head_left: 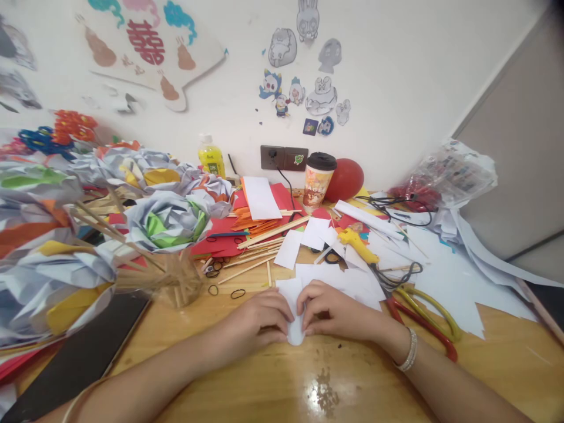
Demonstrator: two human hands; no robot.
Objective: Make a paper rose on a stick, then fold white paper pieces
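Right up close, the glossy yellow-brown wooden table [238, 379] is catching light on a blotchy patch, and just beyond it the narrow white paper piece with a rounded near end [295, 335] is lying between the two hands. The left hand [262, 320] is holding its left edge, fingers curled narrow; the right hand [332, 314] is pinching the opposite edge, thumb close to fingertips. Here's the danger: thin paper is offering little resistance, so uneven pressure could be creasing it crooked, and opposite pulls could be tearing it. Whether its underside is folded, I'm not able to tell.

To the right, the looped red-and-yellow scissor handles [455, 330] are lying near the right forearm; a careless elbow could be knocking them. Farther on, small black elastic loops [238, 294] are dotting the wood, and smooth, straight pale wooden sticks [249, 258] are lying crisscrossed, ready to be rolling if nudged. The crumpled white-and-green paper flower [170, 220] is showing crisp, angular folds on the left. Across from it, the yellow plastic glue gun [359, 245] is resting among flat white sheets, its dark cord inviting a snag. At the back, the patterned cup with a black lid [318, 182] is standing upright beside the shiny, round red balloon [348, 179].
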